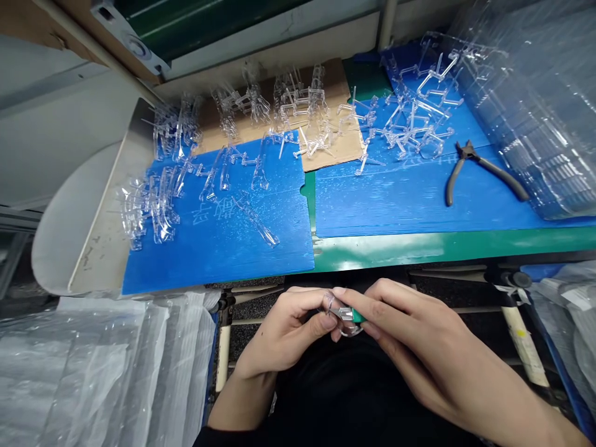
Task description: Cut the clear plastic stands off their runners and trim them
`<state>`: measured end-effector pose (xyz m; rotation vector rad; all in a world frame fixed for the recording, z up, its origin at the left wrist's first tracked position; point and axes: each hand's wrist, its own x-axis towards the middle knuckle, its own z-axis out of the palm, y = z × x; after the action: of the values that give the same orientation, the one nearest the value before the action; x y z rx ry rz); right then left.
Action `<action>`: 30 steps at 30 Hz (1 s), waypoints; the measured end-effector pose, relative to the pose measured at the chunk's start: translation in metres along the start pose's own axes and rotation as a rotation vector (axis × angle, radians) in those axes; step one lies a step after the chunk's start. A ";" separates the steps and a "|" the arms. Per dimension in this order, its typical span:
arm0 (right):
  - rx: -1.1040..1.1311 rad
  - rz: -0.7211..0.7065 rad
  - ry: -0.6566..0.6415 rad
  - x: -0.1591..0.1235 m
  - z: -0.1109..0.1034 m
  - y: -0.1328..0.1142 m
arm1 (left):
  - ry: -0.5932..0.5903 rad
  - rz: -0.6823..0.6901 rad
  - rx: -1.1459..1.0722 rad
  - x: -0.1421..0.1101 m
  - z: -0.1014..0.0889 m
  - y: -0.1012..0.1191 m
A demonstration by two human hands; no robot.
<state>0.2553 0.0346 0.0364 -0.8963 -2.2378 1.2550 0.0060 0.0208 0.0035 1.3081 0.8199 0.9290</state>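
Evidently, our left hand [291, 326] pinches a clear plastic part [349, 333] to steady it against the green-ended tool [356, 316] our right hand [414, 329] grips with closed fingers; we hold both just off the tabletop [447, 247]'s front edge, probably for nearer view.

The small green-and-silver tool [356, 315] combines smooth green plastic with a bright, metallic-looking part; the curved transparent piece [352, 333] appears glossy plastic, as do the thin, branching clear pieces [414, 121] and stacked transparent trays [535, 136]. From where I stand, the rectangular blue sheets [251, 254] show finely ridged plastic, the flat brown cardboard [333, 160] matt paper, the green tabletop [395, 248] a smooth gloss, the dark-handled pliers [467, 151] dull metal.
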 end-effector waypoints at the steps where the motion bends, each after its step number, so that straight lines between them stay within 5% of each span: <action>1: 0.006 0.008 -0.002 -0.001 0.000 0.000 | -0.001 0.005 0.002 0.000 0.000 0.000; 19: 0.029 0.057 0.066 -0.003 0.013 -0.008 | -0.008 -0.003 -0.029 -0.002 0.000 -0.002; 30: -0.012 0.062 0.213 0.008 0.011 0.004 | -0.071 -0.017 -0.089 -0.010 0.003 -0.002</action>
<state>0.2441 0.0348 0.0276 -1.0590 -2.0670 1.1164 0.0052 0.0107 0.0013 1.2474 0.7264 0.8909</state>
